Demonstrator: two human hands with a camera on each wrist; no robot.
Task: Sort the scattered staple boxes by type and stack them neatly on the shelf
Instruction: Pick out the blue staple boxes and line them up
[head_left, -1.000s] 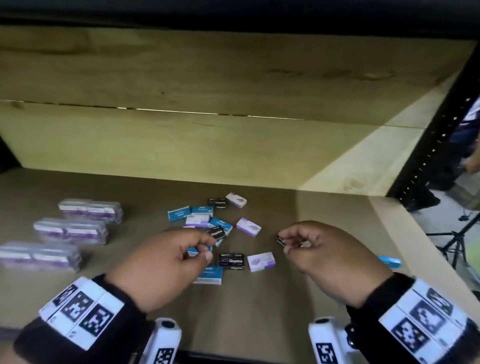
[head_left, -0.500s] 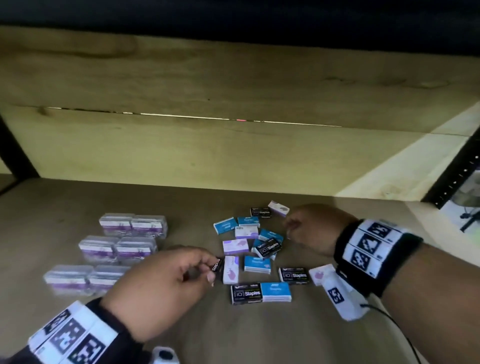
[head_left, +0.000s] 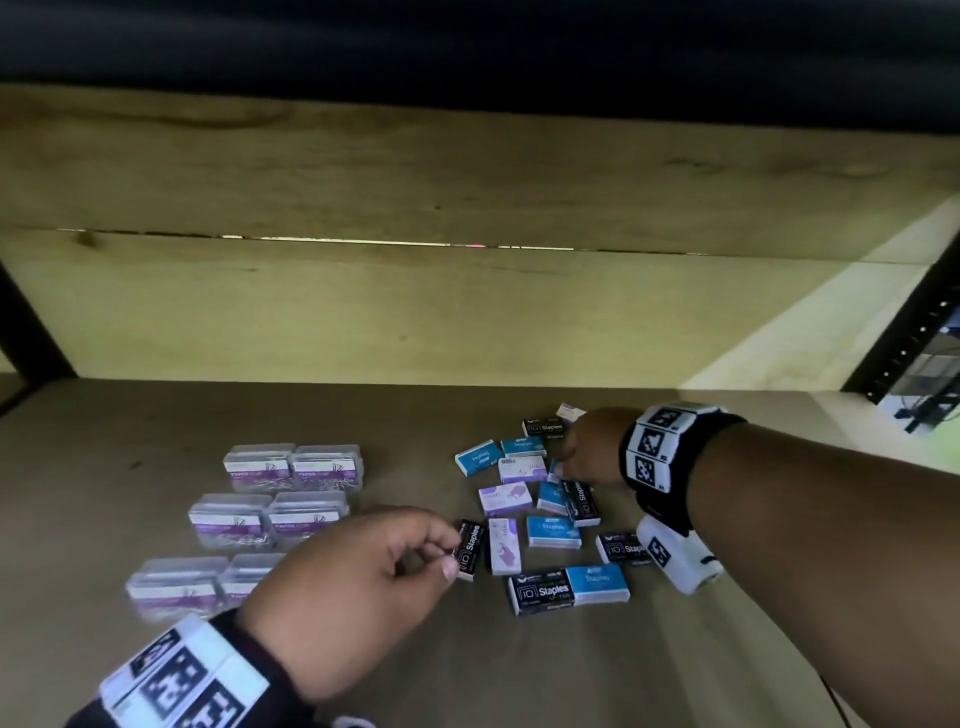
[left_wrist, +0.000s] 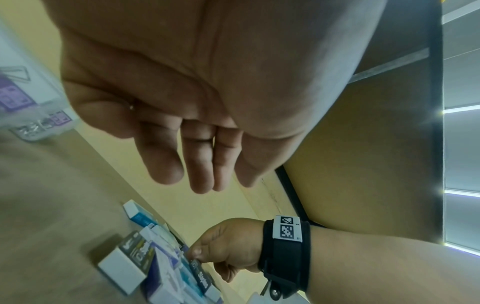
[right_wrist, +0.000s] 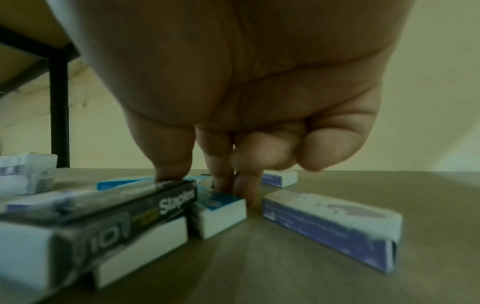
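Two hands at the scattered staple boxes on the wooden shelf (head_left: 156, 415).

L hand (head_left: 332, 587): a black box (head_left: 469, 550) is pinched betw. thumb & fingertips, at the left edge of the box cluster (head_left: 540, 519), just beside a purple box (head_left: 503, 545). R hand (head_left: 592, 452): fingers curled down onto a blue box (right_wrist: 218, 207) at the cluster's far side, thumb on a black "Staples" box (right_wrist: 103, 214); a firm grip can't be told. Clear purple-label packs (head_left: 270, 509) are lined up left of the cluster.

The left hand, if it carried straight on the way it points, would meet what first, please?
Probably the purple-and-white staple box lying just beyond the black staple box that the left hand pinches; depth is unclear.
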